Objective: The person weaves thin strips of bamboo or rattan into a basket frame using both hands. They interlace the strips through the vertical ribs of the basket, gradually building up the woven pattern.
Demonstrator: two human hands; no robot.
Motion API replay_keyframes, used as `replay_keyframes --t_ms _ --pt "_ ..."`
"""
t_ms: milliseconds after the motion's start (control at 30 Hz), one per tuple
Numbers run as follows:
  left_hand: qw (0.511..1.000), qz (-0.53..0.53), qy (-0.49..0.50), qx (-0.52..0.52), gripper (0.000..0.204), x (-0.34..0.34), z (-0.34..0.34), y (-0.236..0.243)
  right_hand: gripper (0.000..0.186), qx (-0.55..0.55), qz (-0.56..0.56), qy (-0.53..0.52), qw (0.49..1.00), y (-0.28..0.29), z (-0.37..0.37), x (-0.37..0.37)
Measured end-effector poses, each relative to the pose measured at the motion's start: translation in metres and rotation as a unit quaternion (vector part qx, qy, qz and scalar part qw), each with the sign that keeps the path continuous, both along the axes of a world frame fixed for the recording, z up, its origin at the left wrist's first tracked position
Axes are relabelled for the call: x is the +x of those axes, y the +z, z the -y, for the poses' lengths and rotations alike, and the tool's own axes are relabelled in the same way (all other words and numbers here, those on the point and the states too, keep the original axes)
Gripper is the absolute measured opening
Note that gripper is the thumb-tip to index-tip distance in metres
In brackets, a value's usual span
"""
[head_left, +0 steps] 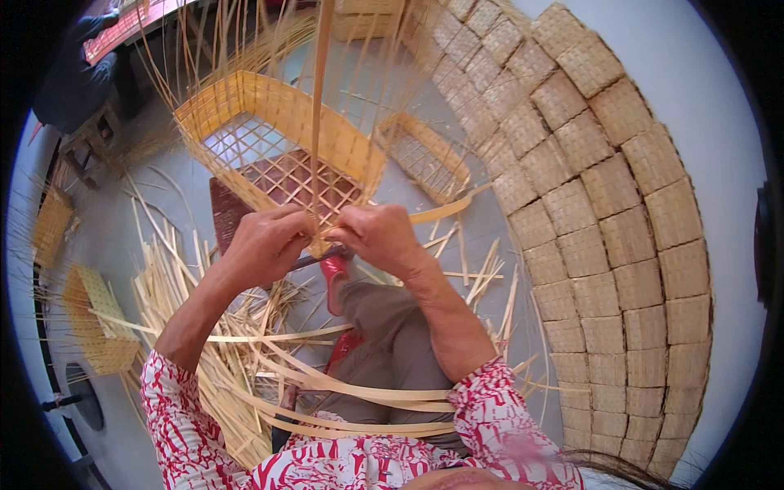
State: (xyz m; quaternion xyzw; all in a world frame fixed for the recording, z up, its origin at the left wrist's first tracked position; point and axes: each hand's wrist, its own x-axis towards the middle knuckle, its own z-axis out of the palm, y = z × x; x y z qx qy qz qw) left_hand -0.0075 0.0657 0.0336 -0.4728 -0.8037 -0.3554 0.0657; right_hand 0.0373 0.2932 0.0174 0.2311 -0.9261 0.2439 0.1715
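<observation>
A half-woven basket (282,102) of yellow bamboo-like strips lies in front of me, with a lattice bottom and long uncut strips standing up from its sides. Both hands meet at its near corner. My left hand (269,241) is closed, its thumb and fingers pinching the weave there. Against it, my right hand (377,233) is closed too, pinching strips at the same corner; its fingertips partly hide them. One broad strip (319,106) rises tall from between the hands. To the right of my right hand, a flat yellow strip (449,211) sticks out. A dark bar (314,260) shows just below the hands.
Under the basket is a dark red board (233,212). A smaller basket (425,155) lies beyond, right. Loose strips (196,327) cover the floor at left; some cross my lap. Stacked woven pieces (604,245) line the right wall. Another person (73,82) is at far left.
</observation>
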Motion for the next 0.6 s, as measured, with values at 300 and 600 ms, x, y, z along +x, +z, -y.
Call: replay_keyframes --t_ms 300,600 --pt "0.979 0.057 0.157 0.120 0.010 -0.003 -0.009 -0.018 0.012 -0.033 -0.179 -0.049 0.982 0.011 0.021 -0.004" --pt "0.981 0.072 0.142 0.115 0.008 -0.024 0.006 -0.022 0.015 -0.700 0.385 -0.098 0.594 -0.032 0.010 -0.021"
